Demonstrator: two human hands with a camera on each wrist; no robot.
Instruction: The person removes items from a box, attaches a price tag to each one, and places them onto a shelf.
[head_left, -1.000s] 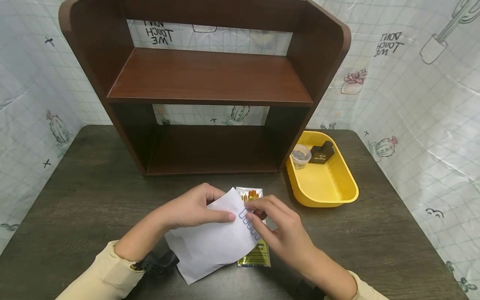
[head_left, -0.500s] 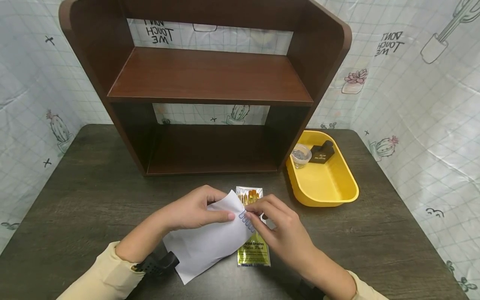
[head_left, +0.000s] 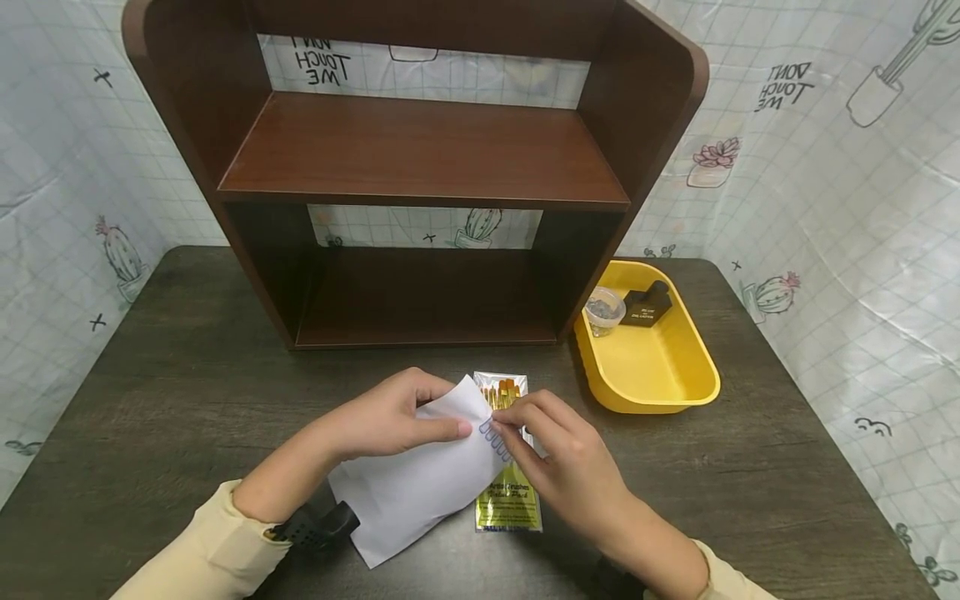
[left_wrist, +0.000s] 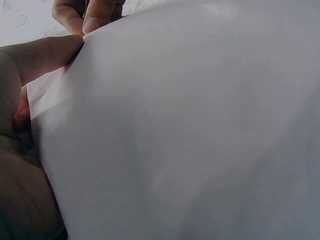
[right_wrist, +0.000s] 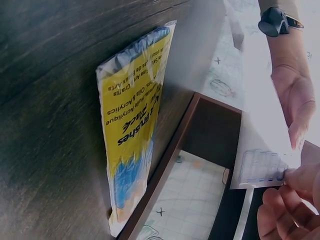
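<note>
My left hand (head_left: 393, 417) grips a white sheet of paper (head_left: 427, 500), thumb on top and fingers behind. Several blue paper clips (head_left: 495, 442) sit in a row along the sheet's right edge. At the upper end of that row, my right hand (head_left: 558, 446) pinches a paper clip at the paper's edge; the fingertips mostly hide it. The right wrist view shows the clip row (right_wrist: 260, 165) beside the pinching fingertips. Below the sheet, partly covered in the head view, a plastic pack of artist brushes (head_left: 508, 504) lies on the table.
A dark brown two-tier shelf (head_left: 420, 158) stands at the back of the table (head_left: 150, 417). To its right is a yellow tray (head_left: 648, 375) with a small clear cup (head_left: 603, 308) and a black box (head_left: 647, 307) in it.
The sheet's clipped edge has tilted and shifted slightly left, uncovering more of the brush pack. My right fingertips have come together on the paper's edge. In the last half second, little moved.
</note>
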